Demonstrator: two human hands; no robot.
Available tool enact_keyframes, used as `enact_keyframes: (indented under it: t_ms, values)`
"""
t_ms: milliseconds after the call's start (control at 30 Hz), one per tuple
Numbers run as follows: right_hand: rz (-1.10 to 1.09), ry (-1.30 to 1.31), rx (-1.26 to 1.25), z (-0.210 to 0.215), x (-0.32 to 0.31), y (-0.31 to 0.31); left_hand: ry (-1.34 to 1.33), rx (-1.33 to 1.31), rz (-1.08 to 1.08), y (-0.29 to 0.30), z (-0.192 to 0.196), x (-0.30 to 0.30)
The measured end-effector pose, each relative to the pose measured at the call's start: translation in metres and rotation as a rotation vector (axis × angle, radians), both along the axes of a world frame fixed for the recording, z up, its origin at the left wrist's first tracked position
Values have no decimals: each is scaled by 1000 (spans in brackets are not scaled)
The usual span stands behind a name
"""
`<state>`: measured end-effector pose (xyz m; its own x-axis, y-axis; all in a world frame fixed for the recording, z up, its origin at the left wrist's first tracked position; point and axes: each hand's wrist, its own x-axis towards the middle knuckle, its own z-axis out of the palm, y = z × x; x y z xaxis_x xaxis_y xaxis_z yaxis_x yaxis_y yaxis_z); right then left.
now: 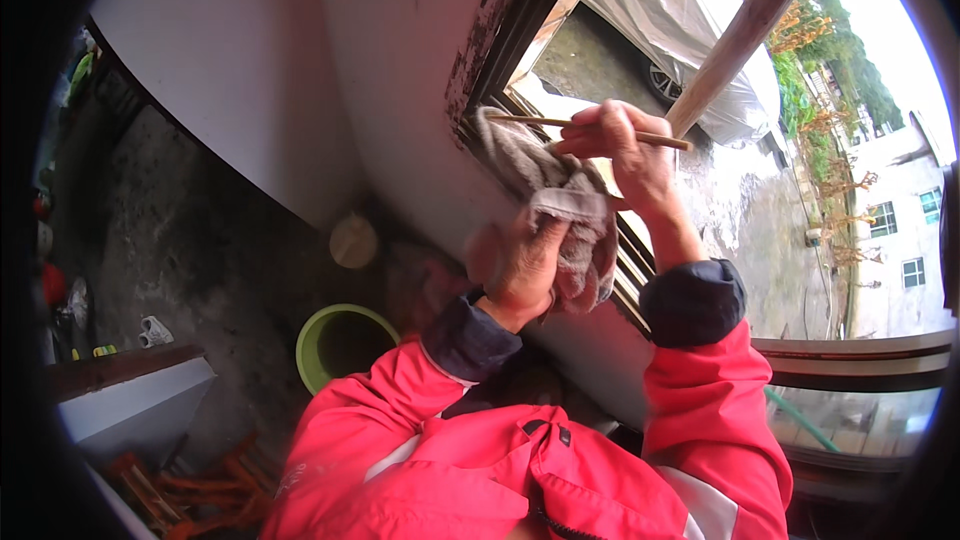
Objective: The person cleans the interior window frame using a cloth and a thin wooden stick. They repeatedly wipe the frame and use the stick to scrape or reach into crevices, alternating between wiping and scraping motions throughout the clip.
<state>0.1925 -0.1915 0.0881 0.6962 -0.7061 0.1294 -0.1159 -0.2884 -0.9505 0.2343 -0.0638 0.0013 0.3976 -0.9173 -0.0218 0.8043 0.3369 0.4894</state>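
Note:
My left hand (pixel 528 265) is closed on a damp-looking, grey-brown cloth (pixel 585 250), whose lower end hangs past the fingers. Held in my right hand (pixel 630 155) is a thin wooden stick (pixel 661 140), gripped like a pen. The stick's far end points left and meets the upper fold of the cloth, at the corner of the dark window frame (pixel 487 90). Part of the cloth lies over the frame's lower track (pixel 630 265). The stick's tip is covered by the cloth.
A green bucket (pixel 345 312) stands on the dark floor, below and left of my arms. Beyond the window opening, a wooden pole (pixel 745 35) slants across, with a sheet-covered car (pixel 680 15) behind it. An orange wooden stool (pixel 190 485) is at the lower left.

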Motion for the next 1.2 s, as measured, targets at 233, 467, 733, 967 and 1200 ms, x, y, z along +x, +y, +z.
enact_keyframes:
  t_ms: [233,467,733,967,1200]
  values:
    - [24,-12,2,-4,-15,3,-133,-5,-12,7,0,5]
    - [57,69,-83,0,-7,7,-1,-21,-30,4,-6,9]
    - [-14,48,-194,-1,6,19,-13,-21,27,-2,-10,18]
    - [-32,213,-122,15,-60,19,151,-135,-266,13,-6,-17]
    - [-220,44,86,5,-88,36,106,-121,-365,28,-14,-31]
